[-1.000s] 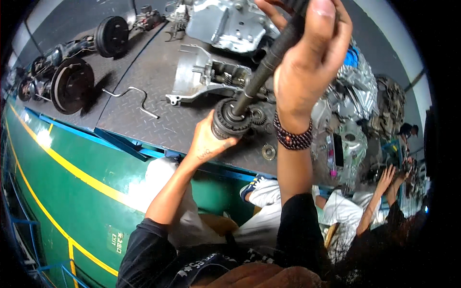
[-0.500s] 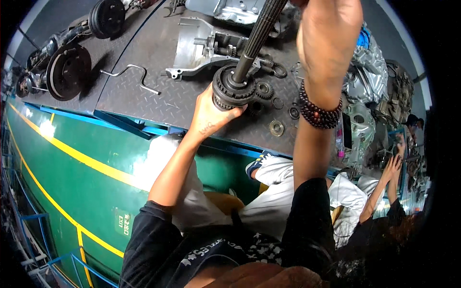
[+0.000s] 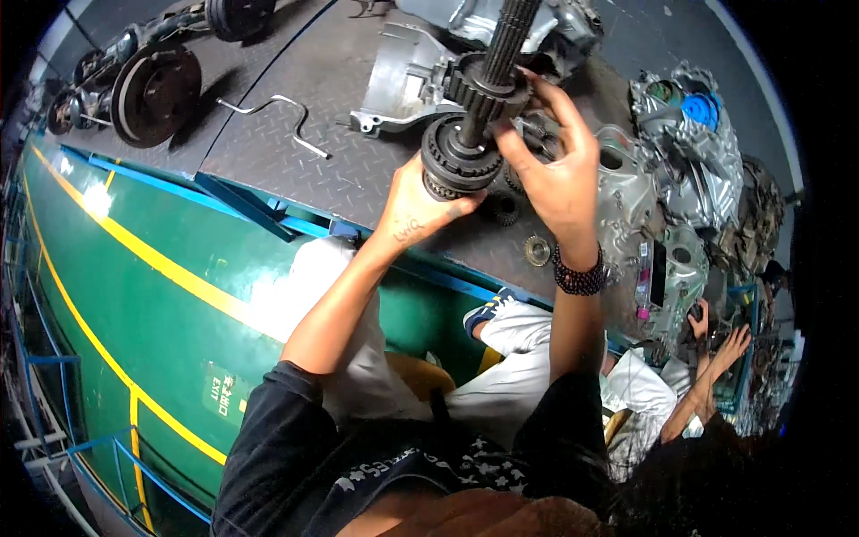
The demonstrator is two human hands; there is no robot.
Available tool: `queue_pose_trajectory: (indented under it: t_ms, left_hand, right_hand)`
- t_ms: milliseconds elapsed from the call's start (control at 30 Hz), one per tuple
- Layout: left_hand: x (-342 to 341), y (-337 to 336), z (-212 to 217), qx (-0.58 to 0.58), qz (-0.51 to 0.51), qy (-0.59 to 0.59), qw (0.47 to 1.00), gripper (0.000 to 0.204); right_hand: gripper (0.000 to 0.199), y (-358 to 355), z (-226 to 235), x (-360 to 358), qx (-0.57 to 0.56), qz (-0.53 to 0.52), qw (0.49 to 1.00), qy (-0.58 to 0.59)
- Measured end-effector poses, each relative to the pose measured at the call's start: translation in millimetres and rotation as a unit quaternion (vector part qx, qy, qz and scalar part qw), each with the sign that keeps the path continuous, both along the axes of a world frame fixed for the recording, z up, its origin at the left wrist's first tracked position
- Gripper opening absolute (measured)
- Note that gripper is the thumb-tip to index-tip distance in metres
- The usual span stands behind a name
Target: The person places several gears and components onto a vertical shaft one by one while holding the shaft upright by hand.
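Note:
A splined steel shaft [image 3: 512, 40] leans up and away, its lower end in a toothed synchronizer hub [image 3: 460, 152]. My left hand [image 3: 413, 210] is wrapped round that hub from below. Higher on the shaft sits a dark gear [image 3: 484, 87] with the shaft running through it. My right hand [image 3: 557, 166] grips this gear from the right, thumb beneath and fingers at its rim. A short bare stretch of shaft shows between gear and hub. Behind them lies an open gearbox housing [image 3: 403, 76], partly hidden by the parts I hold.
Loose gears, one brass-coloured [image 3: 537, 251], lie on the dark checker-plate table [image 3: 242, 170]. A bent metal rod [image 3: 286, 112] and an axle with a brake drum [image 3: 157, 94] are at left. Silver casings [image 3: 689, 152] stand at right, near a co-worker's hands [image 3: 723, 349].
My right hand has come down from the top of the shaft, and the gear now shows partway down it. My left hand still holds the hub. The view has shifted slightly.

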State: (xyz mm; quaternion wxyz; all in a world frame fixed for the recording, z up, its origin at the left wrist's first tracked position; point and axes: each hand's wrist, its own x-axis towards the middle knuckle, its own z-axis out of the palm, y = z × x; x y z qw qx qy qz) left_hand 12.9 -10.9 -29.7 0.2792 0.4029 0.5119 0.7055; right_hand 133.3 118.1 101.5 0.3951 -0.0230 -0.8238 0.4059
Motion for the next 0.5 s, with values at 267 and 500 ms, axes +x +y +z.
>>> queue_pose_trajectory:
  t_ms: [267, 500]
  left_hand:
    - [-4.8, -9.1, 2.1, -0.010, 0.020, 0.049, 0.999, 0.088]
    - [1.8, -3.7, 4.5, -0.027, 0.012, 0.029, 0.999, 0.091]
  right_hand:
    - [0.066, -11.1, 32.4, -20.3, -0.110, 0.149, 0.982, -0.029]
    - [0.048, -19.3, 16.4, -28.0, -0.164, 0.118, 0.979, 0.022]
